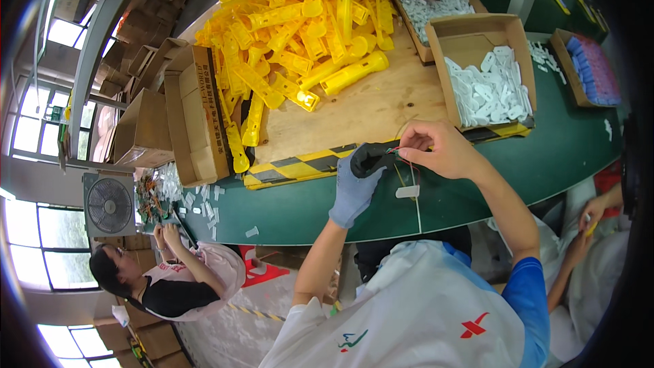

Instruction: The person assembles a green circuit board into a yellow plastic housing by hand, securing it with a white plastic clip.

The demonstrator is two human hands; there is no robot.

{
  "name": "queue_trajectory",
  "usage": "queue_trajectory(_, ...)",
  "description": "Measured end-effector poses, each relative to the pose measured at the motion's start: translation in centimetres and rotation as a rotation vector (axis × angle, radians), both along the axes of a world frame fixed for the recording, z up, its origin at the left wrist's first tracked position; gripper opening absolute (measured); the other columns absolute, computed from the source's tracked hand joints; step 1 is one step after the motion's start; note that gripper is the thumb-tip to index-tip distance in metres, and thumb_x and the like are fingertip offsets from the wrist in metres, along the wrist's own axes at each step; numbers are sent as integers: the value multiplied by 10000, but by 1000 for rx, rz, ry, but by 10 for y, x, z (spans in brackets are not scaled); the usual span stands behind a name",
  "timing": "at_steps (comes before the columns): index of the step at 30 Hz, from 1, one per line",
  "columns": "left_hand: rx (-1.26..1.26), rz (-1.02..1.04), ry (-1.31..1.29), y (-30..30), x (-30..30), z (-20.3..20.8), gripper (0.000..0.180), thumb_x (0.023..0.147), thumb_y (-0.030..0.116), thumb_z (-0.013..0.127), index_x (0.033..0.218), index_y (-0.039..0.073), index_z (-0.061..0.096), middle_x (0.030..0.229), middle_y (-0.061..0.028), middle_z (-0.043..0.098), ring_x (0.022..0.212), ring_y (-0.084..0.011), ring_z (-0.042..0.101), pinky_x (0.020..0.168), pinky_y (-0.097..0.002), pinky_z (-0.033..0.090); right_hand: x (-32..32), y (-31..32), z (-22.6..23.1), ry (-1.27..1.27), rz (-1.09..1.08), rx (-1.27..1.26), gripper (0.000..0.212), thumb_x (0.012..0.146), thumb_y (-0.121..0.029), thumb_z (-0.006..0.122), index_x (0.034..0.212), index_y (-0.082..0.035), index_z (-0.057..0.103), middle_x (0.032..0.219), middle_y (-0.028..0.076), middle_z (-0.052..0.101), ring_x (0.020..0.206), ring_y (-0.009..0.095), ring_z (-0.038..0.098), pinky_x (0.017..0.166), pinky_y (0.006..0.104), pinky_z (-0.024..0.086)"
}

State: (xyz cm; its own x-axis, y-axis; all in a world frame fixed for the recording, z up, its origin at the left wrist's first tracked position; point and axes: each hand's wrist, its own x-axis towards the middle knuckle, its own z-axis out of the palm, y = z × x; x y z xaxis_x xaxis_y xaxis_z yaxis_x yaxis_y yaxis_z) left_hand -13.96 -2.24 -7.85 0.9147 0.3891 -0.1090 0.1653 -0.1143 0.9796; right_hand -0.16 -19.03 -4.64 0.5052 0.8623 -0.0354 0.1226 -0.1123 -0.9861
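My left hand wears a grey-blue glove with black fingertips. Its fingers are closed together near the front edge of the wooden board, around the end of some thin wires. Bare, my right hand meets it from the right, with thumb and forefinger pinched on the same thin wires, some of them red. A small white flat plastic piece hangs or lies just below the hands, by the wires; whether it is attached to them I cannot tell. The wire ends between my fingertips are too small to make out.
A heap of yellow plastic housings covers the back of the wooden board, edged with black-yellow tape. Right of it stands a carton of white parts; left, another carton. Co-workers sit at the green table on both sides.
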Motion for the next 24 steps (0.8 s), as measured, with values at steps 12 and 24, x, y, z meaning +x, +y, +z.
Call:
queue_trajectory(12, -312, 21, -217, 0, 29, -17, 158, 819, -44, 678, 971, -33, 637, 907, -93, 689, 790, -160, 665, 757, -280, 537, 22, -2, -40, 291, -110, 184, 155, 857, -16, 723, 1000, 43, 707, 914, 86, 725, 824, 107, 675, 766, 228, 538)
queue_trajectory(24, 1060, 431, 100, 127, 180, 24, 397, 897, 401, 632, 990, 17, 670, 988, -186, 686, 915, -349, 657, 795, -409, 509, 9, 2, -48, 262, -253, 352, 161, 863, -38, 727, 997, 49, 701, 871, 75, 719, 768, 103, 672, 699, 217, 540)
